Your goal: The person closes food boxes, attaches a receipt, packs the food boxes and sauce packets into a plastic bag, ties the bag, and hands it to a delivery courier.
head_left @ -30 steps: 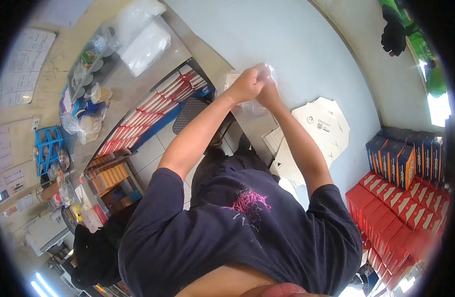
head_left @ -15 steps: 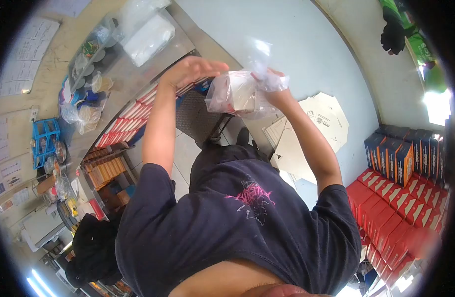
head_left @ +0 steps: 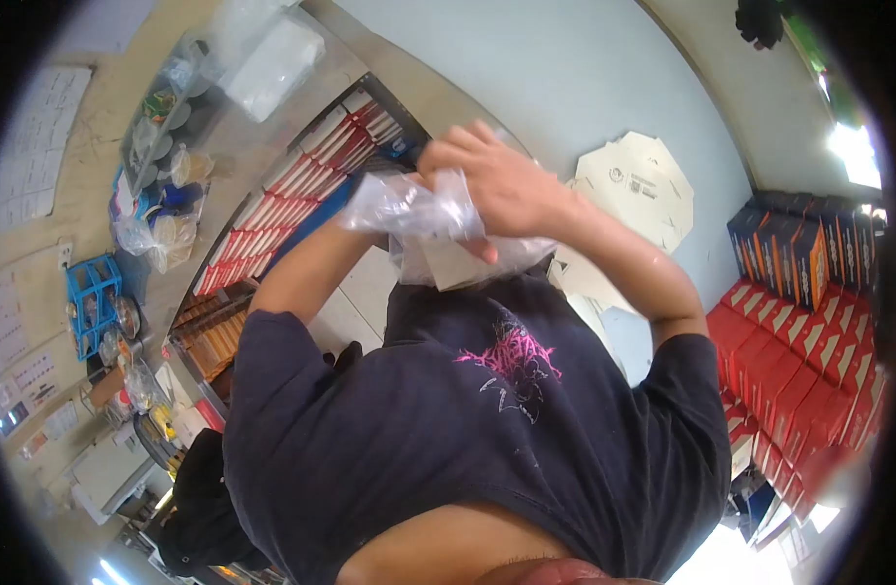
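Note:
A clear plastic bag (head_left: 409,205) with a pale, boxy item (head_left: 455,268) inside is held in front of my dark shirt. Its gathered, twisted upper part points left. My right hand (head_left: 497,185) is closed around this gathered plastic, fingers bent over the top. One fingertip shows below the twist, over the bag's body. My left forearm reaches up to the bag from the left, but the left hand is hidden behind the plastic, so its fingers do not show.
Flat white cardboard pieces (head_left: 643,185) lie on the pale table (head_left: 565,68) to the right. Red boxes (head_left: 789,351) and dark blue-orange boxes (head_left: 784,249) are stacked far right. Red-and-white boxes (head_left: 282,205) fill a shelf at left. A blue rack (head_left: 95,307) hangs on the left wall.
The bag has come closer to my body and turned, its gathered end now pointing left. My right hand has moved left over it; my left hand, raised open before, has gone behind it.

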A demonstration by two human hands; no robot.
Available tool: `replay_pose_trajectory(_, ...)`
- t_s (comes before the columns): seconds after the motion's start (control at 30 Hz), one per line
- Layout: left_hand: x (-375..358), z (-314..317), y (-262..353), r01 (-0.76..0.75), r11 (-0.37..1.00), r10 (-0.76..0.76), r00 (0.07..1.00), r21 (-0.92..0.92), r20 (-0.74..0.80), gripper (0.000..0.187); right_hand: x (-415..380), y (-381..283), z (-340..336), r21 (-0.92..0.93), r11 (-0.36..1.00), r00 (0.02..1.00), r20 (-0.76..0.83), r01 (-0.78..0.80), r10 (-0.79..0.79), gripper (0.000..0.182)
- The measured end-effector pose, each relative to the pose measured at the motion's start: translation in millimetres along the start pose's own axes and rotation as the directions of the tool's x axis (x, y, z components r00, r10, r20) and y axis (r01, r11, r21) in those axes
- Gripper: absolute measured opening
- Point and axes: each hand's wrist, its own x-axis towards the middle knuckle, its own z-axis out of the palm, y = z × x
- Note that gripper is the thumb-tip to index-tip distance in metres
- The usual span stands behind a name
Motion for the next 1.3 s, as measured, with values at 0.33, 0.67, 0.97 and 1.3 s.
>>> replay_pose_trajectory(0.33, 3.6, -5.1, -3.3, 0.026, 0.964, -0.040, 0.998, -0.266, -0.048, 0.051, 21.0, 22.7, -39.9, -0.264, 0.963, 0.997, 0.080, 0.045, -0.025, 0.038)
replay_pose_trajectory(0.67, -64.8, -7.2, -42.0, -0.191, 0.883, -0.051, 0.869, -0.429, -0.492, 0.073, -54.2, 48.3, 75.0, 0.856, 0.038, 0.449, 0.232, -0.515, 0.863, 0.063)
replay_pose_trajectory(0.97, -173.0, -30.7, -63.8, 0.091, 0.934, -0.209, 0.924, -0.346, -0.320, 0.036, 159.8, -32.4, 37.2, -0.427, 0.778, 0.882, 0.126, 0.462, -0.455, 0.075)
replay_pose_trajectory(1.3, -327.3, -93.9, -154.5, -0.062, 0.998, 0.061, 0.866, 0.015, -0.496, 0.025, 360.1, -86.5, 132.7, -0.302, 0.792, 0.613, 0.782, 0.531, -0.113, 0.034)
